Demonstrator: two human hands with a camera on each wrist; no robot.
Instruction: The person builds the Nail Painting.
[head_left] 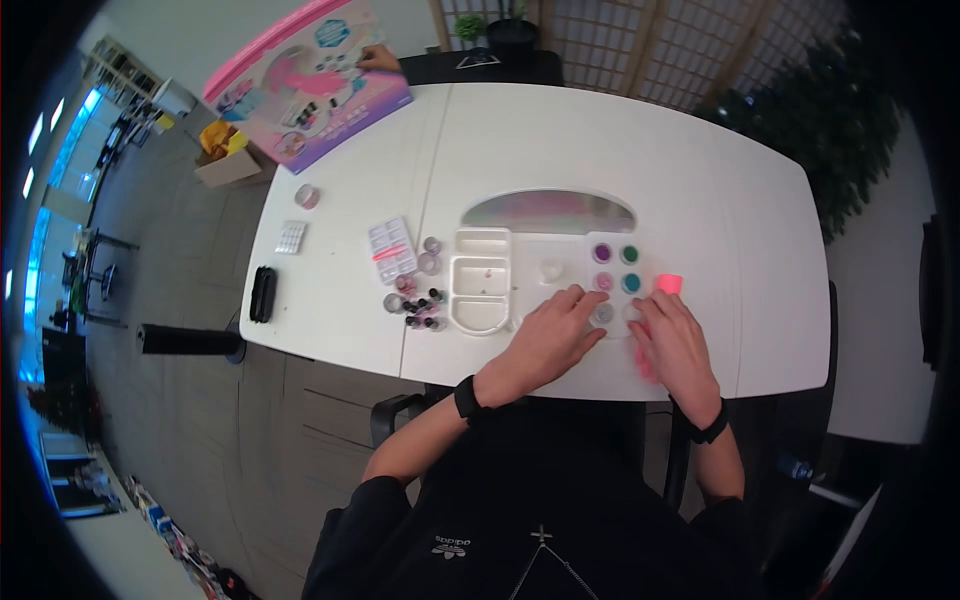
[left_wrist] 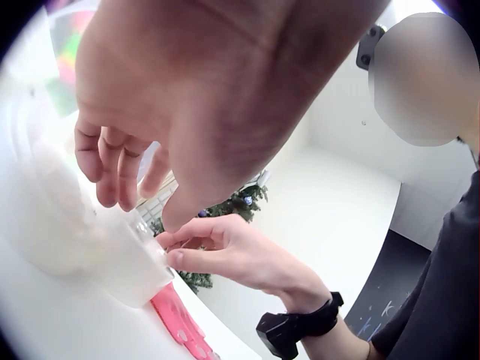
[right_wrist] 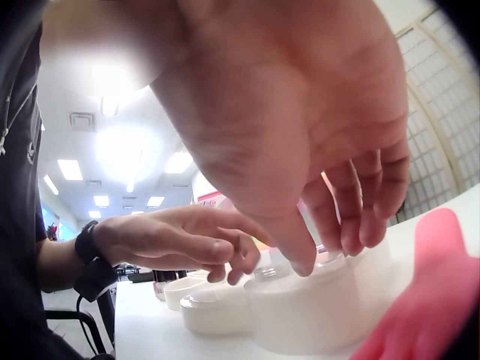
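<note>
My right hand pinches a small clear pot at the front right of a white holder, thumb on one side and fingers on the other. The fingers partly hide that pot. My left hand hovers loosely bent beside the holder, holding nothing, near a pot of silver-grey glitter. Purple, green, pink and teal pots sit in the holder behind. A bright pink piece lies next to the holder, partly under my right hand in the head view.
Left of the holder stands a white compartment tray. An iridescent arched panel lies behind. Nail polish bottles, a case of nail tips and a black pouch are further left. A large pink box occupies the back left corner.
</note>
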